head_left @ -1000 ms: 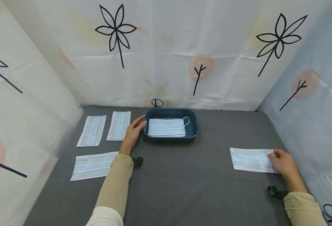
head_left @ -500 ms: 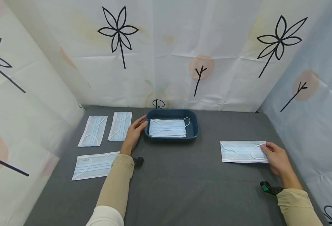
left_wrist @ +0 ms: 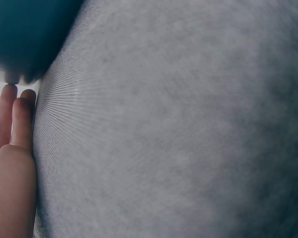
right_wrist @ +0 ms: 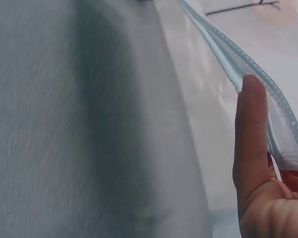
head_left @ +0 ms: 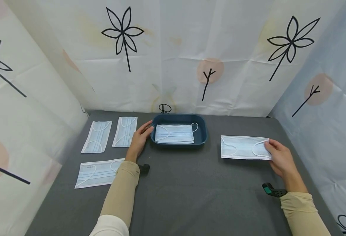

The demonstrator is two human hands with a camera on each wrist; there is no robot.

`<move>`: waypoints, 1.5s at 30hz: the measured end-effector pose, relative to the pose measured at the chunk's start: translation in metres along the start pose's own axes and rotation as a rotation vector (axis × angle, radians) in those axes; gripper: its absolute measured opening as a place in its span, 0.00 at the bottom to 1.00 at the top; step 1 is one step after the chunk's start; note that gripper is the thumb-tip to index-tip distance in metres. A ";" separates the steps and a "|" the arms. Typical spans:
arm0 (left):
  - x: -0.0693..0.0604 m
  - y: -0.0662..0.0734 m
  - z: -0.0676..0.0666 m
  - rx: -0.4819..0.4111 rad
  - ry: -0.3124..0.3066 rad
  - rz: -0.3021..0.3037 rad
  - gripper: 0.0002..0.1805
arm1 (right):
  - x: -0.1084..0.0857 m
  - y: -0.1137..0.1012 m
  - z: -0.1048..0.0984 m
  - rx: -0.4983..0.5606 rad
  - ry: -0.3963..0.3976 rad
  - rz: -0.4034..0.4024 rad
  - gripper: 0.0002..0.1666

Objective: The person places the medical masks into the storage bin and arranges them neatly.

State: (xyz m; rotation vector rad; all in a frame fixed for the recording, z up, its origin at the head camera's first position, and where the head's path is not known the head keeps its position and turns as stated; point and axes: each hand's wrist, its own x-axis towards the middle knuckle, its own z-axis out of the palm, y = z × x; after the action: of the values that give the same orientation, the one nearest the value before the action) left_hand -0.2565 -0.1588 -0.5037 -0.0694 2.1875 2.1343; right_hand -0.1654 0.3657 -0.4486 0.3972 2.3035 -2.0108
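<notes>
Pale blue and white, the face mask [head_left: 245, 148] is extending leftward from the right hand [head_left: 282, 162], which is pinching its right end between thumb and fingers. Its long axis is running sideways, nearly in line with the long sides of the blue tray [head_left: 203, 132], and its free end is pointing left, with the tray sitting farther left and a little farther from the person. In the right wrist view the mask is bowing slightly and seems to be hanging above the grey cloth [head_left: 196, 200]. Both ear loops are showing on its upper face.

Inside the tray, a small stack of masks [head_left: 174, 135] is lying lengthwise, one loop sticking out on the right. The left hand [head_left: 138, 141] is the nearer one to the tray: its fingers are reaching out fairly straight and touching the left end. Left of that hand, two masks [head_left: 97, 137] [head_left: 124, 131] are lying lengthwise away from the person, and a third mask [head_left: 99, 173] is lying crosswise nearer, partly hidden by the sleeve [head_left: 118, 193].
</notes>
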 end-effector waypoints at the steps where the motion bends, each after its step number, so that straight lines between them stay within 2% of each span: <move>1: 0.002 -0.004 0.000 0.005 0.005 0.010 0.27 | 0.000 -0.002 0.002 0.023 -0.007 0.000 0.39; 4: 0.009 -0.017 0.000 0.015 0.026 0.033 0.27 | -0.001 -0.008 0.006 0.098 -0.043 0.002 0.42; 7: 0.008 -0.016 0.000 0.012 0.036 0.032 0.27 | -0.001 -0.014 0.011 0.153 -0.066 0.004 0.44; 13: 0.009 -0.015 -0.002 0.003 0.043 0.034 0.26 | 0.000 -0.025 0.026 0.159 -0.081 -0.027 0.43; 17: 0.010 -0.015 -0.003 0.011 0.036 0.036 0.27 | 0.002 -0.030 0.035 0.206 -0.094 -0.055 0.42; 29: 0.009 -0.016 -0.002 0.009 0.030 0.039 0.26 | 0.011 -0.039 0.065 0.313 -0.165 -0.112 0.32; 36: 0.009 -0.017 -0.002 0.010 0.028 0.041 0.27 | 0.017 -0.048 0.086 0.279 -0.203 -0.111 0.33; 45: 0.008 -0.017 0.000 0.020 0.032 0.040 0.27 | 0.023 -0.061 0.109 0.286 -0.244 -0.108 0.36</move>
State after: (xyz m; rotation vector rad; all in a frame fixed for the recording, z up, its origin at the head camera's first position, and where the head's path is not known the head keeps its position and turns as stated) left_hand -0.2632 -0.1592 -0.5216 -0.0603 2.2459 2.1466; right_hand -0.2149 0.2555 -0.4109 0.0345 1.9401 -2.3001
